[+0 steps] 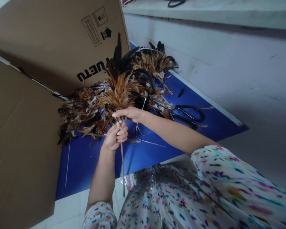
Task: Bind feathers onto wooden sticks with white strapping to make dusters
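A feather duster (120,90) with brown and black feathers stands nearly upright in front of me, its thin stick (123,171) reaching down past the table edge. My left hand (116,135) is closed round the stick just below the feathers. Just above it, my right hand (130,113) grips the base of the feathers, thumb laid across the front and the other fingers mostly hidden. Near the right wrist, thin pale strands of tie (143,136) trail over the blue table (154,144).
Loose brown feathers (83,111) are heaped on the left. Another feather bundle (154,60) lies behind. Black-handled scissors (189,113) rest on the right, partly among feathers. A large cardboard box (59,38) borders the left and back; a pale wall (228,70) borders the right.
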{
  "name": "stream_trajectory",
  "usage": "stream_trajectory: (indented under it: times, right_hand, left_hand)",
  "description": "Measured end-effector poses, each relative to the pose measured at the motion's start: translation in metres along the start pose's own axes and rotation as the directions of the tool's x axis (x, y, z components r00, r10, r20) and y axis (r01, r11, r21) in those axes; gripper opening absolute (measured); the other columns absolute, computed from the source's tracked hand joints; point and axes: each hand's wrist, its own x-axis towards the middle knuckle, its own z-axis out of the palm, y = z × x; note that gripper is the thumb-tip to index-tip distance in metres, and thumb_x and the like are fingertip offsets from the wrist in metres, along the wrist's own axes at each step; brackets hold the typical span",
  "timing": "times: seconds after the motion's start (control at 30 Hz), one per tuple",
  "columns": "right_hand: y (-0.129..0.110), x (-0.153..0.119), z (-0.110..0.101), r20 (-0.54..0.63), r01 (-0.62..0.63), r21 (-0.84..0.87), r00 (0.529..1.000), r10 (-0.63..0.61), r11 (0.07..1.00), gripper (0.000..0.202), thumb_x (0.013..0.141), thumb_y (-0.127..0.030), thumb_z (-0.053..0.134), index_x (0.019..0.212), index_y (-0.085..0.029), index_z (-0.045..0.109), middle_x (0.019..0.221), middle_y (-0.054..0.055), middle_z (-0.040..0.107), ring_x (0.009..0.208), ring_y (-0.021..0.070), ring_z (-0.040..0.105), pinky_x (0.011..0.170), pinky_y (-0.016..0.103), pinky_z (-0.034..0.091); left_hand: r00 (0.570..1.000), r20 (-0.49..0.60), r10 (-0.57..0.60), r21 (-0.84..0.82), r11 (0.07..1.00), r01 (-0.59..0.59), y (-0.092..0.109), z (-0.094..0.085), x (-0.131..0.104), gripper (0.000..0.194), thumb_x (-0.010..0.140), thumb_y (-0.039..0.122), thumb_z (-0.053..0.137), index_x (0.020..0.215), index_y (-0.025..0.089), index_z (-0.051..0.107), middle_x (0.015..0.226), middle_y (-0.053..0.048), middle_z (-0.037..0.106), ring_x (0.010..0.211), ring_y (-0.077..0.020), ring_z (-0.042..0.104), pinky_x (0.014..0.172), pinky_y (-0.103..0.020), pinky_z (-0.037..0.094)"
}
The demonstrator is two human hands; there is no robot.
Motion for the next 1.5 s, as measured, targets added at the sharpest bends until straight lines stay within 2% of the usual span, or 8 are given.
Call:
stream_trajectory:
  times: [0.27,0.47,0.6,0.9,1.13,1.27,1.37,1.5]
  right_hand:
    - [0.003,0.001,0.005,-0.137,0.349,-0.310,0.904,-0.405,0.884,0.021,0.070,-0.037,0.064,0.068,-0.017,0.058,0.070,-0.002,0.057,0.066,0.0096,0.048,0.066,0.023,0.042]
    - [0.002,0.002,0.003,-0.176,0.339,-0.409,0.882,-0.437,0.848,0.016,0.071,-0.032,0.059,0.072,-0.016,0.058,0.074,0.000,0.058,0.071,0.0117,0.051,0.070,0.024,0.044]
    - [0.006,0.004,0.003,-0.220,0.381,-0.385,0.847,-0.484,0.841,0.016,0.068,-0.028,0.060,0.079,-0.015,0.061,0.082,0.000,0.062,0.079,0.0120,0.054,0.078,0.024,0.044]
    - [0.008,0.006,0.010,-0.295,0.203,-0.510,0.871,-0.392,0.836,0.024,0.068,-0.031,0.058,0.084,-0.015,0.065,0.079,0.002,0.063,0.075,0.0134,0.055,0.069,0.023,0.045]
    - [-0.001,0.002,0.019,-0.401,-0.006,-0.613,0.864,-0.305,0.790,0.024,0.069,-0.033,0.063,0.085,-0.016,0.069,0.082,0.005,0.066,0.083,0.0198,0.060,0.078,0.031,0.047]
    - [-0.002,0.003,0.013,-0.292,0.148,-0.526,0.893,-0.342,0.837,0.031,0.071,-0.037,0.069,0.095,-0.018,0.069,0.091,0.005,0.067,0.086,0.0165,0.059,0.081,0.029,0.048]
    - [-0.008,-0.003,0.000,-0.171,0.134,-0.408,0.960,-0.220,0.903,0.045,0.074,-0.059,0.066,0.084,-0.016,0.068,0.070,0.004,0.062,0.062,0.0122,0.053,0.057,0.026,0.046]
    - [-0.022,-0.021,-0.023,-0.219,-0.011,-0.331,0.974,-0.066,0.944,0.057,0.076,-0.070,0.056,0.074,-0.014,0.066,0.053,0.001,0.052,0.042,0.0073,0.040,0.037,0.021,0.026]
  left_hand:
    - [0.993,-0.113,0.028,0.035,0.999,-0.024,-0.002,0.005,0.003,0.025,0.088,0.038,0.058,0.084,0.014,0.052,0.067,-0.001,0.053,0.037,-0.0005,0.029,0.033,-0.012,0.022]
    - [0.980,-0.181,0.079,0.055,0.996,-0.071,-0.001,0.006,0.005,0.021,0.087,0.032,0.059,0.089,0.012,0.057,0.071,-0.003,0.057,0.041,-0.0019,0.036,0.036,-0.014,0.027]
    - [0.971,-0.222,0.093,0.107,0.992,-0.070,-0.002,0.007,0.006,0.032,0.086,0.045,0.058,0.087,0.013,0.055,0.070,-0.004,0.058,0.044,-0.0058,0.042,0.039,-0.017,0.032]
    - [0.907,-0.336,0.254,0.375,0.919,-0.119,-0.009,0.013,0.004,0.046,0.070,0.052,0.074,0.083,0.016,0.049,0.067,0.003,0.053,0.041,-0.0012,0.036,0.038,-0.014,0.023]
    - [0.887,-0.375,0.271,0.374,0.919,-0.123,-0.018,0.008,0.010,0.050,0.068,0.056,0.073,0.075,0.018,0.041,0.056,0.010,0.036,0.037,0.0006,0.026,0.037,-0.013,0.014]
    - [0.897,-0.363,0.250,0.294,0.945,-0.144,-0.015,0.009,0.011,0.053,0.066,0.053,0.077,0.071,0.019,0.037,0.053,0.011,0.031,0.036,0.0006,0.023,0.037,-0.013,0.012]
    - [0.919,-0.320,0.230,0.224,0.961,-0.162,-0.010,0.009,0.009,0.051,0.067,0.047,0.078,0.069,0.019,0.036,0.052,0.012,0.027,0.037,0.0004,0.021,0.037,-0.013,0.012]
    - [0.950,-0.257,0.177,0.129,0.981,-0.148,-0.002,0.005,0.006,0.042,0.073,0.041,0.075,0.072,0.017,0.040,0.054,0.011,0.025,0.038,0.0001,0.019,0.036,-0.013,0.012]
